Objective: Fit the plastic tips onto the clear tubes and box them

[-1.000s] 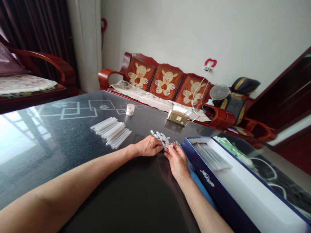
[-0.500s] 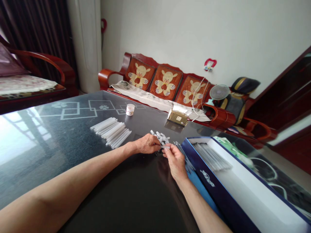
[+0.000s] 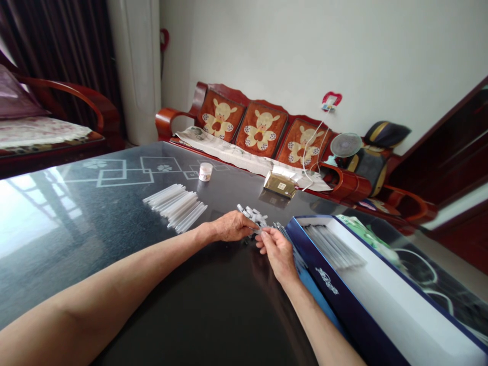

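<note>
My left hand [image 3: 233, 226] and my right hand [image 3: 278, 250] meet over the dark table, fingertips pinched round a small whitish piece [image 3: 257, 229]. Its exact kind is too small to make out. Just behind the fingers lies a heap of short white and black cap-like pieces [image 3: 254, 213], partly covered by the hands. Left of them, a row of long translucent white tubes [image 3: 175, 206] rests on the table. Thin clear rods [image 3: 280, 226] lie beside my right hand, against the box, partly hidden.
A long dark blue box [image 3: 324, 280] with a white inside stands at the right and holds a bundle of thin clear sticks [image 3: 335, 246]. Farther back are a small round tub [image 3: 205, 172] and a gold tissue box [image 3: 280, 184]. A wooden sofa [image 3: 263, 127] stands beyond.
My right hand has turned a little, its lower fingers showing more. Both hands stay together at the small whitish piece. The view has shifted very slightly.
</note>
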The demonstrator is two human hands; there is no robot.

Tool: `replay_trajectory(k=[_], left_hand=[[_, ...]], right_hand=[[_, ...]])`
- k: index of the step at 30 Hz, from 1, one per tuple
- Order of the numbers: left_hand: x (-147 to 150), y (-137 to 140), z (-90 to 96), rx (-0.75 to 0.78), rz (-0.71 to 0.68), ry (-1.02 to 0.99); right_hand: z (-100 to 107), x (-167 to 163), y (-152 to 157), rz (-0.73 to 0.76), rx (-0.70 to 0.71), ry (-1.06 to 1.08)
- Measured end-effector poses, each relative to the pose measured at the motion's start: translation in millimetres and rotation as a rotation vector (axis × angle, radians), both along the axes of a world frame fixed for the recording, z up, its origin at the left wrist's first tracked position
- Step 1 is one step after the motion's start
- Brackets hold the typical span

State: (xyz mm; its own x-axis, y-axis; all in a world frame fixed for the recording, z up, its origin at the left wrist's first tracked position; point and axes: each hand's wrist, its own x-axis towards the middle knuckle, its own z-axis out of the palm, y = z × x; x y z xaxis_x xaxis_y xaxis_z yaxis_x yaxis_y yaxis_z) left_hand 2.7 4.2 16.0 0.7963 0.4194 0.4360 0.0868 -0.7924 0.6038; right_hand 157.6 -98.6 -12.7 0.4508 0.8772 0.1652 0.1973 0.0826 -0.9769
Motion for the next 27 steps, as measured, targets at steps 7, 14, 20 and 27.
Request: replay_trajectory(k=[7, 14, 20, 27], left_hand=[[1, -4, -2.7, 0.117, 0.018, -0.005], [0, -13, 5.4, 0.397, 0.086, 0.249], [-1, -16, 5.0, 0.621, 0.127, 0.356], [1, -17, 2.2, 0.717, 0.113, 0.385]], right_hand=[[-4, 7, 0, 0.051, 0.017, 0.060], [0, 8, -1, 0.074, 0.001, 0.182], [8, 6, -3, 0.091, -0.050, 0.273], [15, 8, -5, 0.139, -0.105, 0.397]])
